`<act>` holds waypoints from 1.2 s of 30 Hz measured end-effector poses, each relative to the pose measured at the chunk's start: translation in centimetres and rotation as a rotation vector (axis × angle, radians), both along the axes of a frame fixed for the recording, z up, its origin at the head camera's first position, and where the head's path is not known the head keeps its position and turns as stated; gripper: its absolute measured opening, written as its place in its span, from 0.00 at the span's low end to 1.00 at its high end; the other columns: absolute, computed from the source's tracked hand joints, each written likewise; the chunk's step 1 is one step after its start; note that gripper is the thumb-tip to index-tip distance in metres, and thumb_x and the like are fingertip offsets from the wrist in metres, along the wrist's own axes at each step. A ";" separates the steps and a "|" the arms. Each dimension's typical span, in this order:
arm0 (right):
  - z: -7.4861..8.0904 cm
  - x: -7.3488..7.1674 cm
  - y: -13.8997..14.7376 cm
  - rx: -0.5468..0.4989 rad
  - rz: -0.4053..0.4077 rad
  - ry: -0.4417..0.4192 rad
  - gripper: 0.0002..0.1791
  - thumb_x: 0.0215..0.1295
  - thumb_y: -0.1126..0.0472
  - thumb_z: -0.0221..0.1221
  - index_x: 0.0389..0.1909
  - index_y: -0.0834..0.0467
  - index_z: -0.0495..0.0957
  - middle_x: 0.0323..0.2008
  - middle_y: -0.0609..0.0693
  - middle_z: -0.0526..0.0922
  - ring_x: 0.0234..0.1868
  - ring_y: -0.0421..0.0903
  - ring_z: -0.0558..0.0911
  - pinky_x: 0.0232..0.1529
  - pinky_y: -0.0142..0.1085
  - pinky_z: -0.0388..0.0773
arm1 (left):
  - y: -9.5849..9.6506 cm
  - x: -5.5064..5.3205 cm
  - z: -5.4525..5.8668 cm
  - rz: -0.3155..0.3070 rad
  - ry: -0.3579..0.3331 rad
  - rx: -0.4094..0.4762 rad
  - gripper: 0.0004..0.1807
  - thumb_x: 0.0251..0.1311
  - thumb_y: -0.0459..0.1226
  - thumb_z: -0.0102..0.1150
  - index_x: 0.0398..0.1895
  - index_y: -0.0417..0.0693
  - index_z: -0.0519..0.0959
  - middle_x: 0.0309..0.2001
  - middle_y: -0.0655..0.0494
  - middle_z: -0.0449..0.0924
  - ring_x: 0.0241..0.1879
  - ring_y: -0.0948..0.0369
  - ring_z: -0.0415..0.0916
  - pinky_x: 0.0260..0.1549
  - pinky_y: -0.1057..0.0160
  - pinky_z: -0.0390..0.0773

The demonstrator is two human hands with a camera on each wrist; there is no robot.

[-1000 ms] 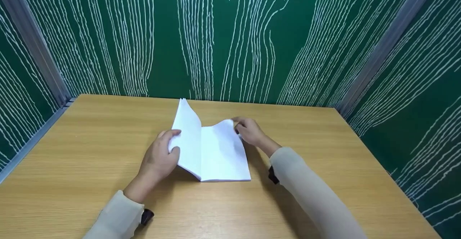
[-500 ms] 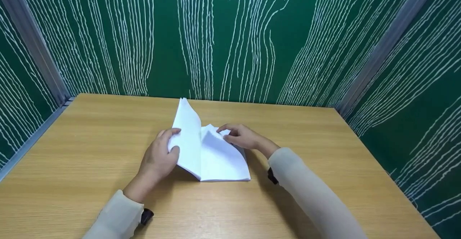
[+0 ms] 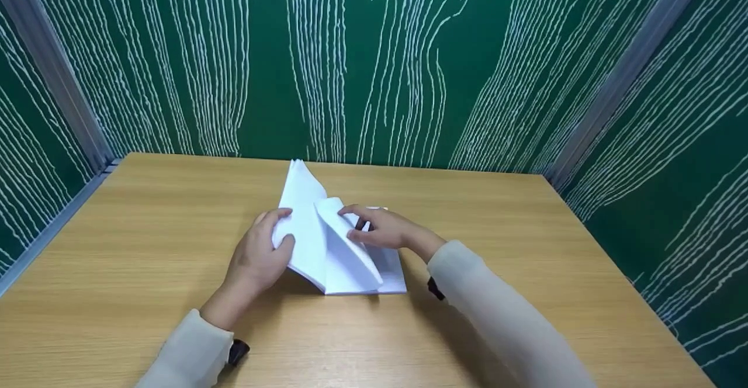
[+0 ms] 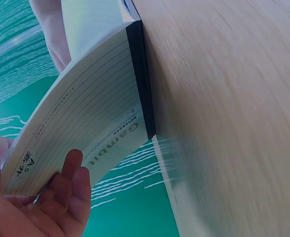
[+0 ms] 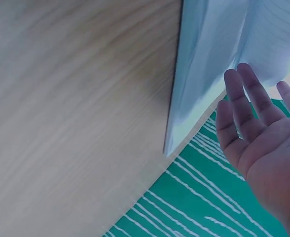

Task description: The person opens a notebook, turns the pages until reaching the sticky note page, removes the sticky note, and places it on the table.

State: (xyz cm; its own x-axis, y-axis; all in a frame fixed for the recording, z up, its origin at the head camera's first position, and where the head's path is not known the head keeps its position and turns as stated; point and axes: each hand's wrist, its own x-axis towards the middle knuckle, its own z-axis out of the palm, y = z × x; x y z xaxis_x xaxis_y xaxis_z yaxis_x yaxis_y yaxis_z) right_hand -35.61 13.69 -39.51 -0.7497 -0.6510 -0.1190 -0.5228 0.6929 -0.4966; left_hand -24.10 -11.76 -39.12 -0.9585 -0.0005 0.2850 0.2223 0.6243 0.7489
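Observation:
A notebook (image 3: 301, 230) lies opened on the table, its left half raised at a slant and its right half flat. My left hand (image 3: 260, 250) grips the raised half at the outer edge, thumb on the white pages and fingers behind. In the left wrist view the fingers lie against the lined back cover (image 4: 93, 94), printed "Gambit", beside a dark spine strip (image 4: 141, 79). My right hand (image 3: 383, 227) touches a lifted page (image 3: 345, 233) from its right side, bending it over leftward. The right wrist view shows that hand (image 5: 268, 133) with extended, slightly bent fingers at the page.
The wooden table (image 3: 497, 224) stretches around the notebook on all sides. Green panels (image 3: 380, 66) with wavy white lines stand behind it and at both sides, with grey posts (image 3: 631, 72) at the corners. A dark band (image 3: 238, 353) shows by the left cuff.
My right hand has moved left from the right page's upper corner, carrying a page up and over toward the spine. The left hand and raised half have stayed put.

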 end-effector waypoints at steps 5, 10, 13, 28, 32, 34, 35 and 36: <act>0.5 0.6 -1.0 0.083 0.029 0.014 0.30 0.67 0.41 0.53 0.70 0.34 0.59 0.46 0.46 0.77 0.43 0.45 0.77 0.44 0.41 0.74 | 0.1 0.0 0.2 0.010 -0.003 -0.005 0.26 0.66 0.42 0.52 0.66 0.44 0.68 0.67 0.46 0.64 0.64 0.49 0.65 0.62 0.46 0.62; 0.9 1.0 -1.8 0.122 0.047 0.024 0.32 0.66 0.39 0.54 0.70 0.33 0.58 0.47 0.46 0.76 0.43 0.44 0.76 0.45 0.42 0.75 | 0.1 0.1 0.3 0.016 -0.008 -0.015 0.28 0.65 0.45 0.55 0.66 0.46 0.68 0.67 0.47 0.65 0.65 0.50 0.63 0.63 0.47 0.62; 0.9 1.2 -2.1 0.120 0.053 0.027 0.33 0.65 0.39 0.55 0.70 0.32 0.57 0.47 0.46 0.76 0.44 0.44 0.76 0.45 0.42 0.75 | 0.2 0.2 0.3 0.024 -0.010 -0.025 0.30 0.62 0.47 0.58 0.66 0.46 0.68 0.65 0.47 0.66 0.64 0.50 0.65 0.61 0.48 0.64; 0.8 1.4 -2.8 0.071 0.152 0.052 0.34 0.65 0.41 0.55 0.71 0.33 0.57 0.53 0.46 0.76 0.42 0.44 0.78 0.45 0.40 0.76 | 0.2 0.2 0.4 0.019 -0.018 -0.062 0.34 0.55 0.42 0.63 0.66 0.45 0.67 0.64 0.46 0.66 0.57 0.49 0.68 0.58 0.45 0.69; 0.8 1.5 -2.6 0.063 0.158 0.035 0.34 0.66 0.42 0.55 0.72 0.33 0.56 0.56 0.47 0.76 0.44 0.45 0.78 0.45 0.40 0.76 | 0.1 0.2 0.2 0.018 -0.013 -0.080 0.33 0.55 0.39 0.61 0.66 0.45 0.67 0.64 0.45 0.66 0.58 0.49 0.68 0.59 0.46 0.68; 0.9 1.5 -2.4 0.061 0.142 0.033 0.34 0.66 0.43 0.55 0.72 0.34 0.57 0.58 0.47 0.75 0.47 0.46 0.78 0.47 0.41 0.76 | 0.1 0.2 0.2 0.016 -0.009 -0.083 0.31 0.57 0.38 0.60 0.66 0.44 0.68 0.63 0.45 0.66 0.58 0.49 0.68 0.60 0.47 0.67; 0.9 1.5 -2.3 0.062 0.128 0.036 0.34 0.66 0.43 0.55 0.72 0.35 0.58 0.58 0.48 0.75 0.48 0.47 0.78 0.48 0.42 0.76 | 0.1 0.2 0.2 0.015 -0.005 -0.082 0.31 0.57 0.37 0.59 0.66 0.44 0.68 0.63 0.45 0.67 0.58 0.49 0.68 0.60 0.47 0.66; 1.0 1.4 -2.1 0.065 0.113 0.043 0.33 0.66 0.43 0.55 0.72 0.37 0.60 0.58 0.48 0.75 0.49 0.48 0.77 0.49 0.43 0.76 | 0.1 0.2 0.2 0.013 -0.002 -0.078 0.30 0.58 0.36 0.57 0.66 0.43 0.68 0.63 0.45 0.67 0.58 0.49 0.68 0.61 0.47 0.66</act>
State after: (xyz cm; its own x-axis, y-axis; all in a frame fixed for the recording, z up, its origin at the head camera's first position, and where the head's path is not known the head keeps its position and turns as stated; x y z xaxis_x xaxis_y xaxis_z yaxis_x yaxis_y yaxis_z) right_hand -34.22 11.56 -38.53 -0.6774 -0.7235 -0.1330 -0.6191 0.6584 -0.4281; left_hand -23.86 -11.69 -38.95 -0.9592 0.0092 0.2827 0.2123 0.6839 0.6980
